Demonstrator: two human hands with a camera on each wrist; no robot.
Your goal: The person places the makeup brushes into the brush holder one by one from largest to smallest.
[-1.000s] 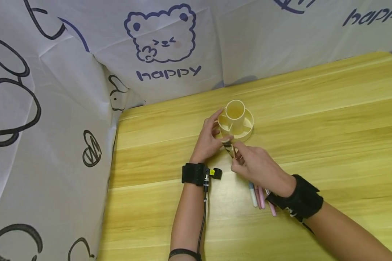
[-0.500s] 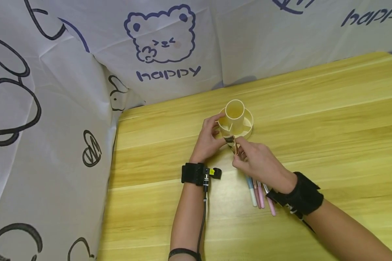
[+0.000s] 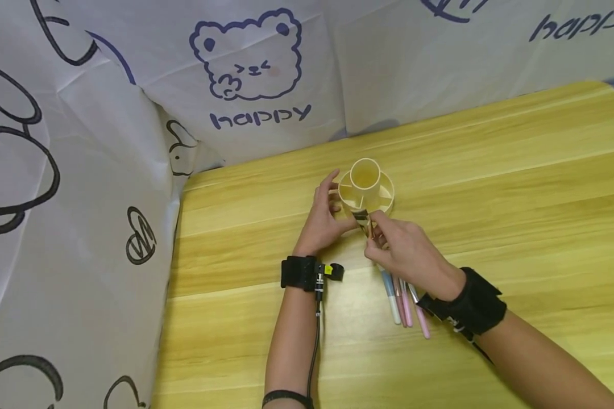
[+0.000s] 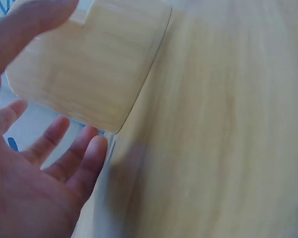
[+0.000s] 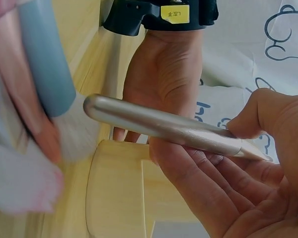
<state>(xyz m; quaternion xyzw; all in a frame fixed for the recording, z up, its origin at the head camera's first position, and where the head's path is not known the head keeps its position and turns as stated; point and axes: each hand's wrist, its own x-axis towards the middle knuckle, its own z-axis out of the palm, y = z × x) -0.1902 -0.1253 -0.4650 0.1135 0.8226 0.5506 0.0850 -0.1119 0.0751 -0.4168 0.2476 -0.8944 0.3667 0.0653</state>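
Note:
A pale yellow round holder (image 3: 366, 196) with a tall centre cup and divided compartments around it stands on the table. My left hand (image 3: 323, 227) is spread at its left side. In the left wrist view the thumb lies against the holder wall (image 4: 89, 69), and the other fingers are apart from it. Between thumb and fingers my right hand (image 3: 409, 250) pinches a shiny gold, tapering metal thing (image 3: 360, 215) at the holder's near side. The right wrist view shows its smooth, rounded end (image 5: 154, 124); its exact kind I cannot tell.
Several makeup brushes (image 3: 403, 304) with white, pink and mauve handles lie on the wooden table (image 3: 491, 199) under the right hand. White cloth (image 3: 414, 68) with dark drawings hangs behind and at the left. A cable (image 3: 314, 341) runs along the left forearm.
The left fingertips have come away from the holder's rim and stretched out. The gold thing has shifted slightly toward the holder's compartments with the right hand. The brushes lie still.

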